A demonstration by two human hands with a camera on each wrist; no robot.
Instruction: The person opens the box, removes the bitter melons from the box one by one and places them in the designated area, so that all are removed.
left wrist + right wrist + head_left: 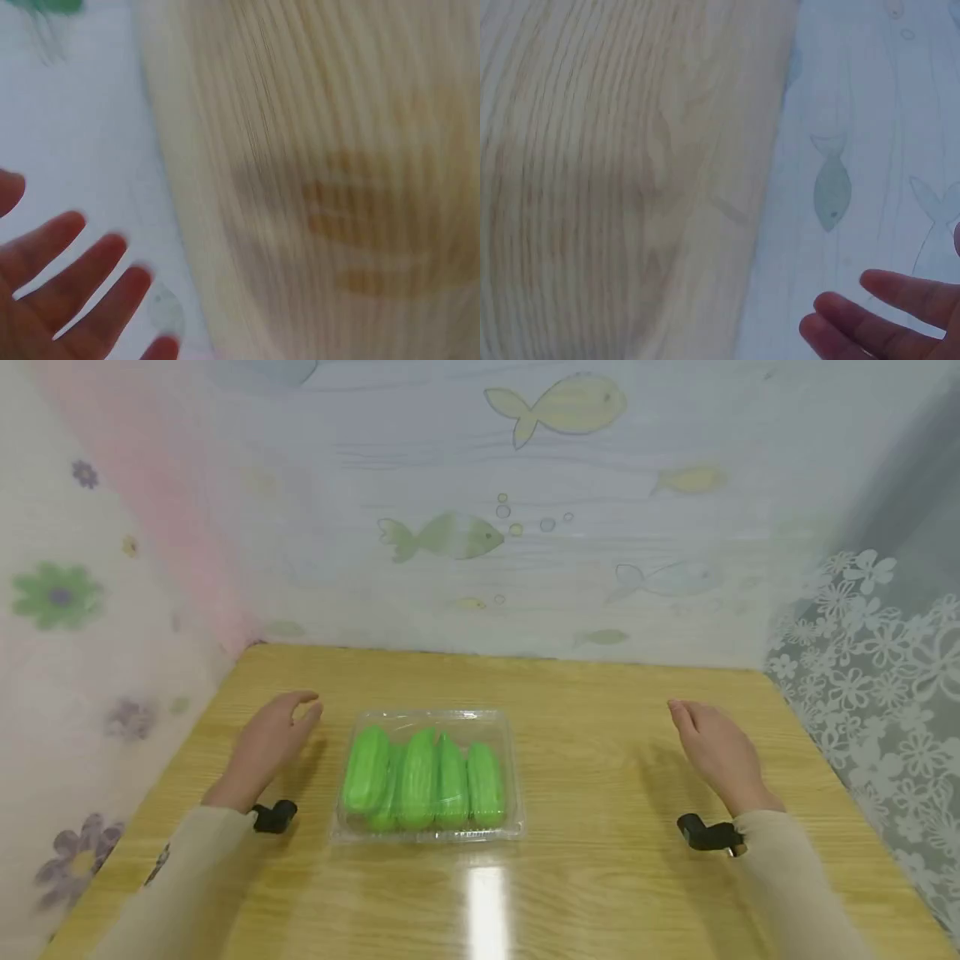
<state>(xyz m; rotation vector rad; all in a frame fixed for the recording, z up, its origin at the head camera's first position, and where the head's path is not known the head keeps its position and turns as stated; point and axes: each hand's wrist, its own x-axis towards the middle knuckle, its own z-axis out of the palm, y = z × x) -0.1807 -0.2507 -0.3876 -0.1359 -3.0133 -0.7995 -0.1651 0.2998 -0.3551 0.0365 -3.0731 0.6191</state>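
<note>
**Clear, rectangular plastic box (427, 837) of bright-green, elongated pieces (417, 785) set on a light-brown wood-grain table (585, 777)**

The table is bounded at its far edge by a pale blue surface printed with fish (465, 452), at its left edge by a white one printed with flowers (45, 693), and at its right edge by a grey one patterned with white blossoms (885, 693). A white streak of glare (487, 910) is cast below the box, which is placed left of the table's middle.

The bare left hand (270, 743) is held between the box and the left edge, its fingers spread apart. The bare right hand (718, 752) is held towards the right edge, well apart from the box; its visible fingers are extended, two close together. Nothing is gripped by either.
</note>
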